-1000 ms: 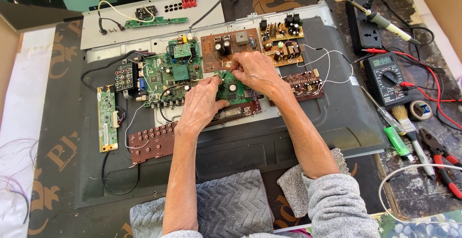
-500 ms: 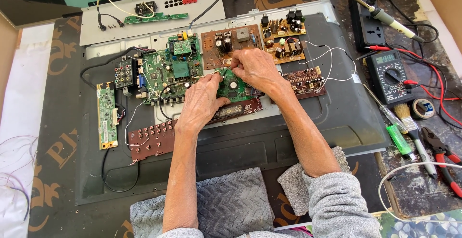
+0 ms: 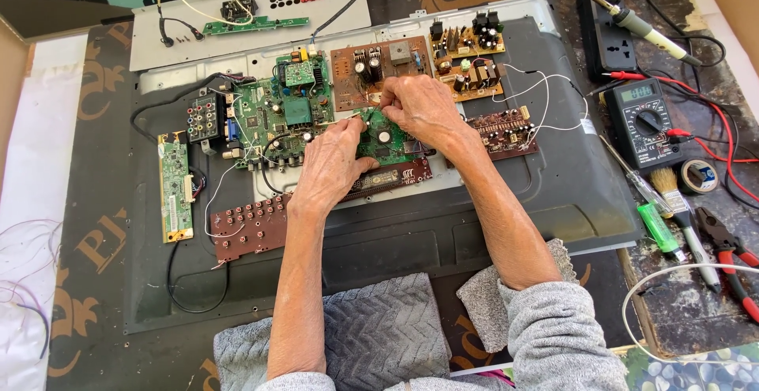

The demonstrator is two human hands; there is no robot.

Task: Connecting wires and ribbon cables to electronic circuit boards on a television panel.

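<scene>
The left hand [image 3: 332, 166] pinches the near-left edge of a small green circuit board [image 3: 385, 143], steadying it over the opened television back panel [image 3: 553, 193]. The right hand [image 3: 419, 110] closes its fingertips on the board's far edge. A multimeter [image 3: 644, 122] lies well to the right, within reach.
</scene>
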